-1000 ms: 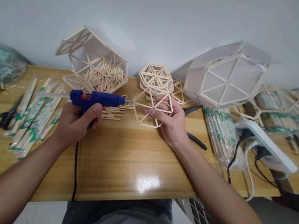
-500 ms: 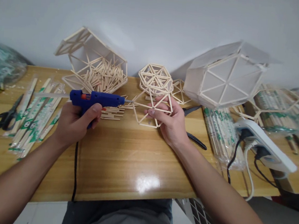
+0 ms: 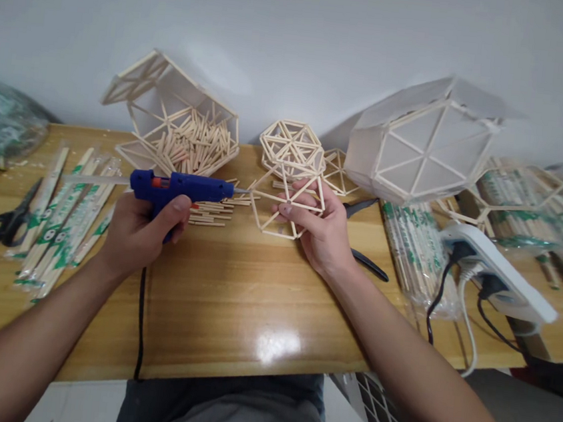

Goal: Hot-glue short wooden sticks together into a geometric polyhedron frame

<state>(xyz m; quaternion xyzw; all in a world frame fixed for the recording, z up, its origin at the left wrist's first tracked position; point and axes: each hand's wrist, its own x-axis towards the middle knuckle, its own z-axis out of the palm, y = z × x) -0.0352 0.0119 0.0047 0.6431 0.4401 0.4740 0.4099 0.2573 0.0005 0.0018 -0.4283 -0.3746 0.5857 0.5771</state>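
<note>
My left hand (image 3: 146, 227) is wrapped round the handle of a blue hot glue gun (image 3: 183, 188), a clear glue stick (image 3: 96, 179) jutting from its back. Its nozzle points right and meets, or nearly meets, the left corner of a wooden stick frame (image 3: 273, 234). That frame is many-sided with spokes running to a centre, and my right hand (image 3: 327, 232) pinches it near the middle, thumb in front. Behind it stand more stick frames (image 3: 292, 138), partly covered. Short cut sticks (image 3: 211, 213) lie under the gun's nozzle.
Left are black scissors (image 3: 5, 225) and wrapped chopsticks (image 3: 61, 228). A stick-filled frame basket (image 3: 133, 132) and a paper-covered frame (image 3: 419, 148) stand by the wall. Black-handled pliers (image 3: 370, 266), chopstick packs (image 3: 413, 252) and a white power strip (image 3: 506, 278) with cords lie right.
Almost nothing differs. Both hands, the glue gun and the stick frame keep their places; the whole view has shifted very slightly.
</note>
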